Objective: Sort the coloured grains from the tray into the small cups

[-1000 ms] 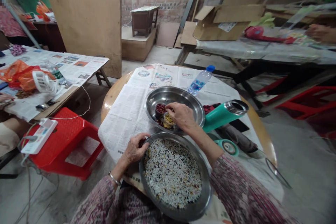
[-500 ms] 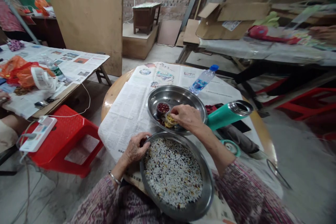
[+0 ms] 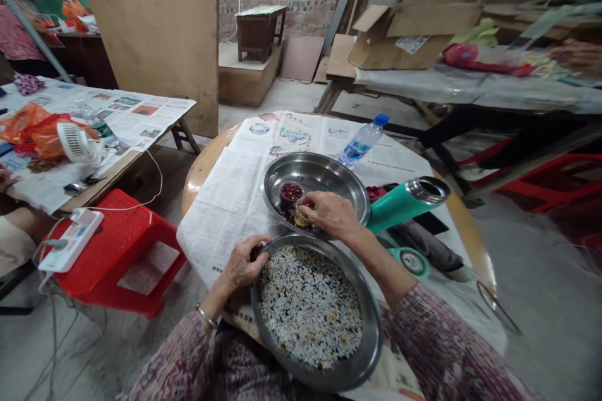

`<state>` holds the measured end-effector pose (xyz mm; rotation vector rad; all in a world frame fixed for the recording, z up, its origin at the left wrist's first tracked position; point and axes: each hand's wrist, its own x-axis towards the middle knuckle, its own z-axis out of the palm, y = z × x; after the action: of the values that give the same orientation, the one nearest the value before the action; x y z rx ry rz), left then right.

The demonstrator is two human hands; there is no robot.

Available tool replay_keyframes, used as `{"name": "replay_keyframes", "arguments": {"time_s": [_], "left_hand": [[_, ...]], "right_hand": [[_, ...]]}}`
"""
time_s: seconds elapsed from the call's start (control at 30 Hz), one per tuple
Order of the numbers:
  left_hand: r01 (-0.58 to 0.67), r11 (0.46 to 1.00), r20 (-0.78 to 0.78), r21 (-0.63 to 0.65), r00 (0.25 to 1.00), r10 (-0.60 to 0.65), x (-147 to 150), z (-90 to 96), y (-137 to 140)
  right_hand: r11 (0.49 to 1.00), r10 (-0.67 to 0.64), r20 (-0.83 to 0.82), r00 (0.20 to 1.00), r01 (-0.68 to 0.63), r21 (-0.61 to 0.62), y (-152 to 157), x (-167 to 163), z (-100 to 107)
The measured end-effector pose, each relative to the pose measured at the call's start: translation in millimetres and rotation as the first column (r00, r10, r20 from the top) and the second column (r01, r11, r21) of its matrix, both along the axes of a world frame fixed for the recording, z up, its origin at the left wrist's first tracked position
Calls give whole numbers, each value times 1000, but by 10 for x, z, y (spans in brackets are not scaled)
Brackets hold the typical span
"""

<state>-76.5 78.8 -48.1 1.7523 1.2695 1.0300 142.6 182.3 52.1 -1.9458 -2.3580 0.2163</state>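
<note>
A round metal tray [image 3: 376, 351] of mixed grains, mostly white with black and yellow bits, leans low in front of me. Curled over its upper left rim, my left hand [image 3: 243, 263] grips the edge with the thumb. Behind it, a second metal tray [image 3: 324, 166] holds a small clear cup of dark red beans [image 3: 291, 192] and, beside it, a small cup of yellow grains [image 3: 301, 220]. My right hand [image 3: 329, 213] is over the yellow cup with its fingertips pinched together; they partly cover the cup, and what they hold is hidden. Loose dark red beans lie around the cups.
Newspaper [image 3: 211, 200] covers the round table. To the right are a water bottle [image 3: 364, 141], an open green flask [image 3: 407, 203] and its lid [image 3: 412, 261]. A red stool [image 3: 117, 257] with a power strip [image 3: 73, 241] stands left, near a table with a white fan [image 3: 78, 143].
My right hand has shifted slightly left and down over the yellow cup, covering more of it. My left hand stays on the front tray's rim.
</note>
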Motion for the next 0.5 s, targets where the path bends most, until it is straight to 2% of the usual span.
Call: {"name": "replay_keyframes", "arguments": {"time_s": [0.13, 0.27, 0.4, 0.5], "left_hand": [[5, 1000, 6, -10, 1000, -5, 4, 32, -5], [15, 1000, 4, 1, 1000, -15, 5, 24, 3], [4, 1000, -11, 17, 1000, -4, 3, 5, 11], [-3, 1000, -15, 24, 1000, 3, 3, 8, 10]], "right_hand": [[999, 25, 55, 998, -23, -46, -6, -37, 12], [999, 30, 57, 998, -30, 11, 28, -33, -62], [995, 14, -56, 998, -9, 97, 6, 29, -56], [988, 43, -185, 982, -15, 154, -177, 100, -26]]}}
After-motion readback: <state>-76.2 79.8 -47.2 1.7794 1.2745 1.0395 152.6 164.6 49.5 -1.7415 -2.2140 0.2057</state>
